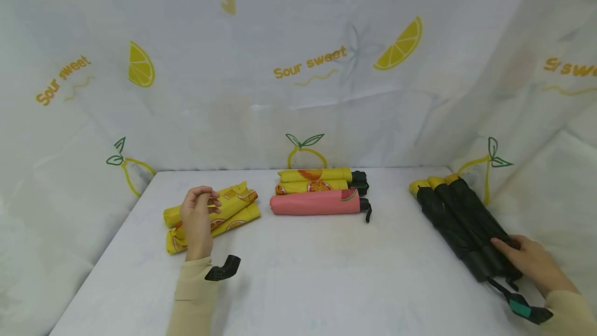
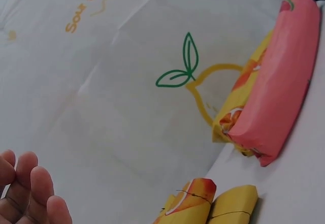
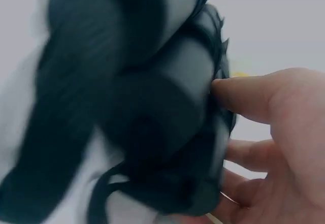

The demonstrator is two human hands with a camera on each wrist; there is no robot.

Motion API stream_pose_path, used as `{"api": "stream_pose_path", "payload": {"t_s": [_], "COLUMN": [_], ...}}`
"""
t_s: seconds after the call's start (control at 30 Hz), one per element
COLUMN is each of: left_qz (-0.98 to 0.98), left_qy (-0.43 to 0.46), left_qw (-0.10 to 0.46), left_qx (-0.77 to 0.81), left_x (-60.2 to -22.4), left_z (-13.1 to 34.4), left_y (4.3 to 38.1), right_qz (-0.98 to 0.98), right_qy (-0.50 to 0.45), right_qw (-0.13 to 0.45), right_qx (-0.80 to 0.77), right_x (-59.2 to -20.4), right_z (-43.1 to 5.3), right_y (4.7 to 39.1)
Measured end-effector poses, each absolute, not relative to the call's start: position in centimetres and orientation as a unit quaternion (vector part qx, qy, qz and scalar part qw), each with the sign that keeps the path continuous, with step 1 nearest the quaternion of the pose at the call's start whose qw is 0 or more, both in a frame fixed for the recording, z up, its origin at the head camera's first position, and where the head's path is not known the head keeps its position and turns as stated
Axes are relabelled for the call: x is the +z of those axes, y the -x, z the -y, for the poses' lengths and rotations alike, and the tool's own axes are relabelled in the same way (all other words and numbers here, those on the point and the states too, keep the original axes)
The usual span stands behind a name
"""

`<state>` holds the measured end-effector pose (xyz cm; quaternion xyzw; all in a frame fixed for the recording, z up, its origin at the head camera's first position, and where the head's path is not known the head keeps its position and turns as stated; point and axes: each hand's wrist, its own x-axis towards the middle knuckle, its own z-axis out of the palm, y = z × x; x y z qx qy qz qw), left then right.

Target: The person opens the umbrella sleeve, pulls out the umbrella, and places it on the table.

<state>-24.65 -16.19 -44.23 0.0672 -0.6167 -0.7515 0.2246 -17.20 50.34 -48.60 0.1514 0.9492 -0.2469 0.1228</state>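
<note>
My left hand (image 1: 198, 217) hovers over folded yellow umbrellas (image 1: 233, 201) with orange-slice prints, its fingers (image 2: 41, 183) loosely bent and holding nothing. These umbrellas lie slanted at the left of the table, partly hidden behind the hand. On the right, three black folded umbrellas (image 1: 459, 217) with yellow ends lie side by side at a slant. My right hand (image 1: 534, 261) grips the rightmost black umbrella (image 1: 485, 209) near its handle end. In the right wrist view the thumb (image 3: 244, 94) presses its side and the other fingers reach around lower down; black straps hang close to the camera, blurred.
At the back middle of the white table (image 1: 322, 274) lie a pink folded umbrella (image 1: 312, 204) and two yellow ones (image 1: 298, 175) behind it, black handles pointing right. A white lemon-print cloth (image 1: 233, 118) rises behind the table and along its sides.
</note>
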Motion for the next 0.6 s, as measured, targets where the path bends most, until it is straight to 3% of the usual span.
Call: {"api": "stream_pose_path", "payload": {"t_s": [0.2, 0.4, 0.6], "left_qz": [0.628, 0.638, 0.662], "left_qy": [-0.080, -0.088, -0.097], "left_qw": [0.206, 0.180, 0.150], "left_qx": [-0.746, -0.743, -0.728], "left_x": [-44.2, -44.6, -45.2], "left_z": [16.0, 16.0, 15.7], "left_y": [24.7, 24.9, 25.1], "right_qz": [-0.966, -0.942, -0.925], "right_qy": [-0.116, -0.054, -0.034], "right_qw": [-0.010, 0.012, 0.019], "right_qx": [-0.230, -0.332, -0.378], "right_x": [-46.1, -43.2, -42.7], "right_z": [-48.7, -45.0, -41.2], "right_y": [17.9, 19.3, 21.3]}}
